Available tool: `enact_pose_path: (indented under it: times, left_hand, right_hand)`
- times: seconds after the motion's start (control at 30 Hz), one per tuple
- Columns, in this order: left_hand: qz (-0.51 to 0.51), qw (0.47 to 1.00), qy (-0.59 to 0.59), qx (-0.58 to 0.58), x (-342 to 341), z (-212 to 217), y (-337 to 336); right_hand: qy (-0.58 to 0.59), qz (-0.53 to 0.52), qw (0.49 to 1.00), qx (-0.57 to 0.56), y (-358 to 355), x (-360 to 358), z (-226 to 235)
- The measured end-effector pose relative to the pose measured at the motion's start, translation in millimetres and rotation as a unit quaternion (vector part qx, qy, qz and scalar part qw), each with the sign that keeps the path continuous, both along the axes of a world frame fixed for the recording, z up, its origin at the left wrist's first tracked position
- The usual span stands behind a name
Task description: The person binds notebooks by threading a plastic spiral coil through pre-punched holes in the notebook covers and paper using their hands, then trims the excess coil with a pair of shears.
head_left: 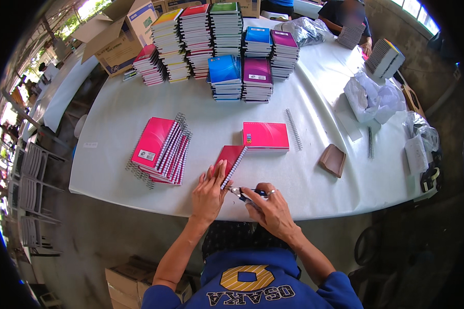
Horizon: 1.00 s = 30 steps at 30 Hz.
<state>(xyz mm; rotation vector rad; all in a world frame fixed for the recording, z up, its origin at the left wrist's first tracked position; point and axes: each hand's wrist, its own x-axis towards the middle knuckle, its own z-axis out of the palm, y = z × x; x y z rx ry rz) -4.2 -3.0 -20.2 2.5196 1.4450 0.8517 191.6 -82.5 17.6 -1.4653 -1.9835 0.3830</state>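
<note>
A red spiral notebook (229, 155) lies slanted near the front edge of the table. My left hand (210, 193) rests over its lower part, fingers stretched across the cover beside the wire coil. In my right hand (272, 210) I grip a pair of pliers (238, 191) with dark handles. The jaws meet the lower end of the coil, and whether they are closed on the wire is too small to tell. Just beyond lies a block of red notebook covers and pages (265, 135). To the left sits a pile of red spiral notebooks (157, 147), their coils jutting out.
Tall stacks of coloured notebooks (225, 31) stand at the back beside an open cardboard box (119, 44). Loose wire coils (294, 129), a small brown tray (332, 160) and crumpled plastic bags (374, 95) lie to the right. Across the table a person (340, 15) sits near more notebooks.
</note>
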Motion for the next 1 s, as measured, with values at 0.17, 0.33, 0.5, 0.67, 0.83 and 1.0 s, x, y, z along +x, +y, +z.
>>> enact_pose_path:
  times: [0.17,0.33,0.5,0.67,0.83,1.0]
  left_hand:
    - [0.002,1.0,-0.009,0.023,3.6,0.7,0.1]
    - [0.027,1.0,-0.006,0.009,-1.0,2.5,-3.8]
    - [0.044,0.996,0.036,0.07,-16.3,37.2,2.8]
    - [0.064,0.97,0.087,0.217,-76.8,112.5,49.0]
    - [-0.241,0.867,-0.401,-0.169,-134.0,117.3,89.3]
    - [-0.344,0.775,-0.474,-0.238,-143.3,108.2,119.5]
  right_hand:
    - [-0.049,0.023,0.996,0.07,5.6,-3.5,0.5]
    - [0.182,0.044,0.956,-0.226,14.2,-2.3,15.9]
    - [0.234,0.139,0.939,-0.21,29.2,10.2,32.2]
    - [-0.125,-0.002,0.992,-0.009,37.9,30.2,-0.4]
    - [0.29,0.093,0.952,-0.035,81.4,-16.8,2.7]
    - [0.506,0.206,0.827,-0.136,148.6,-102.0,49.8]
